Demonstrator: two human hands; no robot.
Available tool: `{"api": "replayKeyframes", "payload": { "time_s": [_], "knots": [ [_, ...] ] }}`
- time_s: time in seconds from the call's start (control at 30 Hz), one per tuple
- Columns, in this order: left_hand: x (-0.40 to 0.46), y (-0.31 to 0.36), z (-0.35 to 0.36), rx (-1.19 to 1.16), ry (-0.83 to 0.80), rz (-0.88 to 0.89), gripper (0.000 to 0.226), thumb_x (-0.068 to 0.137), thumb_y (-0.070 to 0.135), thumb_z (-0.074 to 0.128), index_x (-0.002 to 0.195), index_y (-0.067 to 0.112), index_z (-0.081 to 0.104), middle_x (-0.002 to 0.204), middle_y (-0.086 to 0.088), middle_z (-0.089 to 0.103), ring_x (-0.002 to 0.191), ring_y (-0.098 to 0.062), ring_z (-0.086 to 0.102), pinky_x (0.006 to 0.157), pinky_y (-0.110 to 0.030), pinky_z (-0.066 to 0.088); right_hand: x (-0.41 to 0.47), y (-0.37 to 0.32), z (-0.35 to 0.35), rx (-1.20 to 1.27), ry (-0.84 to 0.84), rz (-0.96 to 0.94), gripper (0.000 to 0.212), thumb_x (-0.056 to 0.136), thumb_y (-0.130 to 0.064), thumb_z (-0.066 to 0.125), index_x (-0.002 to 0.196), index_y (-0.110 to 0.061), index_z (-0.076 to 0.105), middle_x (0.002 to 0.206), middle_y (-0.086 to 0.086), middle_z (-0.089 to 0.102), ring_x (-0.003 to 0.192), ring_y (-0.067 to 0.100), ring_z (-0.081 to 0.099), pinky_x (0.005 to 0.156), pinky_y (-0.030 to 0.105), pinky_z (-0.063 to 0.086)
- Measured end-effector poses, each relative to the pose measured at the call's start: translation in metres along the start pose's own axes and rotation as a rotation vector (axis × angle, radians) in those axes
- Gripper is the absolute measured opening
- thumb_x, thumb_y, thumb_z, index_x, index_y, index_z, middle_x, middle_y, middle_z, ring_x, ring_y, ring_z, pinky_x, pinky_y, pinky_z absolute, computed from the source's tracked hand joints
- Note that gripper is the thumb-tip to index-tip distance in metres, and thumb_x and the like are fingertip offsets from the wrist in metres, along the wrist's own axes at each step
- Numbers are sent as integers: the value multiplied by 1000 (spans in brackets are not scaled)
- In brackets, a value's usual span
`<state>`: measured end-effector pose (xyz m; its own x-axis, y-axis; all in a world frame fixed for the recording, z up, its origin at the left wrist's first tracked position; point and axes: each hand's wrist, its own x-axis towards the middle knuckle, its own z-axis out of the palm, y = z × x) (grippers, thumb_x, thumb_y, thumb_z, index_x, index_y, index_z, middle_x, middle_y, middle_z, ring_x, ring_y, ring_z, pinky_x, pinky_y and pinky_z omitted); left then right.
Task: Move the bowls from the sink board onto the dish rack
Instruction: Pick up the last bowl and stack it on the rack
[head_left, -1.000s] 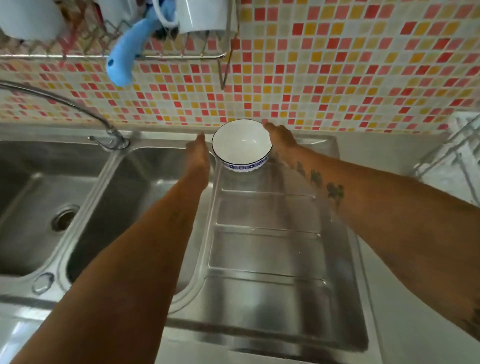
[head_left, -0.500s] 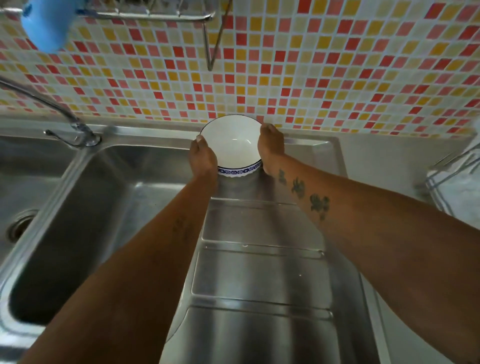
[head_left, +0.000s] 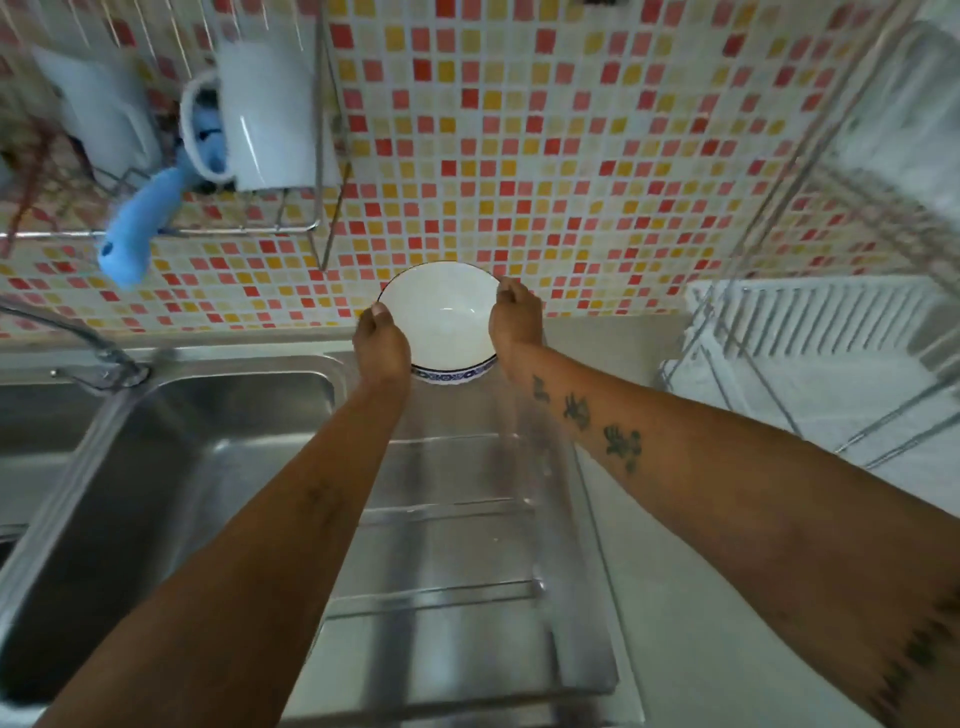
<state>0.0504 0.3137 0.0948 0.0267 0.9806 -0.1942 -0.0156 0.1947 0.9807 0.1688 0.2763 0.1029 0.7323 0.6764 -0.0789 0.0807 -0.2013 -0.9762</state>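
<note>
Steel sink board below; both hands grip bowl (fingers hidden).

Glossy ceramic bowl, brushed-steel sink board

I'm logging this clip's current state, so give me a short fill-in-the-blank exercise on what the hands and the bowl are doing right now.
1. The white bowl is gripped by ____ hands, the left hand and the right hand.
2. The band round the bowl's base is ____ in colour.
3. The bowl is at the far end of the steel ____ board.
4. The wire dish rack stands on the person's ____ side.

Missing words: both; blue; sink; right
</note>
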Motion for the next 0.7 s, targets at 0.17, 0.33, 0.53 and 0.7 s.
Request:
{"api": "replayKeyframes", "payload": {
  "time_s": [0.17, 0.33, 0.53, 0.7],
  "knots": [
    [-60, 67, 28, -111, -170, 21, 45, 104, 32, 27, 138, 10, 48, 139, -15, 53, 124, -35, 53, 106, -47, 45, -30, -73, -79, -58, 76, -150, 33, 100, -12, 29, 104, -6, 62, 116, 12, 59, 99, 26, 53, 83, 33, 40],
    [-121, 139, 54, -253, -369, 3, 44, 104, 37, 24, 142, 23, 41, 131, -3, 55, 115, -29, 56, 81, -39, 52, -55, -144, -149, -35, 163, -297, 35, 102, -16, 29, 119, -13, 59, 126, 11, 54, 110, 28, 52, 86, 35, 42],
    [-179, 204, 72, -344, -688, -98, 65, 98, 60, 14, 136, 22, 50, 125, -11, 59, 110, -35, 58, 79, -46, 51, -84, -195, -222, 26, 283, -438, 28, 100, -13, 32, 81, -21, 51, 97, 4, 48, 89, 19, 44, 75, 30, 36],
    [-213, 236, 89, -251, -973, -228, 64, 95, 62, 20, 126, 22, 59, 130, -17, 56, 115, -49, 51, 96, -72, 34, -105, -206, -281, 77, 335, -530, 37, 99, -9, 33, 69, -22, 51, 80, -6, 48, 76, 11, 43, 65, 24, 35]
  ]
}}
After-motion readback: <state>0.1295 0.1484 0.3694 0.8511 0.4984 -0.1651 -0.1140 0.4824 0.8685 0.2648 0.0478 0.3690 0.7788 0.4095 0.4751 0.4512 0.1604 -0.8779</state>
